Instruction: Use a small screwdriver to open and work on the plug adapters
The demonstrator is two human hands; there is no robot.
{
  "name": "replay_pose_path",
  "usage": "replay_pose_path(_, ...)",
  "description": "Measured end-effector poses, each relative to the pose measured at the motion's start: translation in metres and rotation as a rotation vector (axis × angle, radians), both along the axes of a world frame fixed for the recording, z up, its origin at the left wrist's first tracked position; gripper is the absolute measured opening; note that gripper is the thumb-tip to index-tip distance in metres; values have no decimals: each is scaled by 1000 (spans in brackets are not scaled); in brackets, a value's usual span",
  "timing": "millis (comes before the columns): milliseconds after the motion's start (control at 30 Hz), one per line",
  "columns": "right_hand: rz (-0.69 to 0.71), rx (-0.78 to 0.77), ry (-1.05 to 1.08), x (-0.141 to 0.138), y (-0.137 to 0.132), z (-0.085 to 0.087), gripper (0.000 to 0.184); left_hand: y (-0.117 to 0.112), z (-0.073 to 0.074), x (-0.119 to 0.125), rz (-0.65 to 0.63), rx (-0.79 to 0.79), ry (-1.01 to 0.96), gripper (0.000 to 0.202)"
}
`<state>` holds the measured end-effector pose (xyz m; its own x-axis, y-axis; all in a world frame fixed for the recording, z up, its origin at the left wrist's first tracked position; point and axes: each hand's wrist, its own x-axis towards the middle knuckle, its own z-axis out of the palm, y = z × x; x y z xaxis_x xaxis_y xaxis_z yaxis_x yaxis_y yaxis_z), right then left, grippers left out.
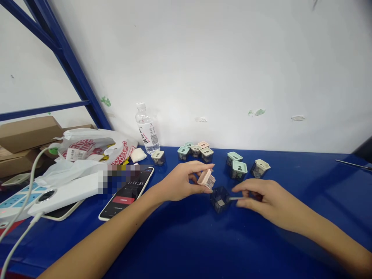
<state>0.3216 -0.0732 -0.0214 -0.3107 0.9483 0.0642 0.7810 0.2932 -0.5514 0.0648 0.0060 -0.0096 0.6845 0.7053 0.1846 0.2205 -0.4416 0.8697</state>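
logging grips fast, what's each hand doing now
Left hand: closed, holding a pink-lidded plastic box
Right hand: closed, pinching a thin silver strip

The camera sits on my head. It looks forward and down at my left hand (pixel 177 182) and right hand (pixel 263 197), over a blue table (pixel 180 248).

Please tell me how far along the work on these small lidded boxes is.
Done: the lidded boxes standing near the wall look finished, nine in all. In hand: the left hand holds a pink piece, and the right hand holds a thin strip at an open smoky box. Left: that box has no lid on it. The picture cannot show whether more parts wait elsewhere.
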Motion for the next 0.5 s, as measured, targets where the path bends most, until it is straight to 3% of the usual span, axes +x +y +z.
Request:
replay_pose_path(167, -25, -119, 21, 5, -4, 7, 43, -1, -1, 0, -69, -65, -18, 69)
replay_pose_path(367, -143, -86, 159, 0, -12, 10, 44, -4, 7, 1, -83, 96, 107, 63)
replay_pose_path(500, -90, -102, 149, 1, -13, 12, 43, -5, 9, 0, -79, 163, 137, 64)
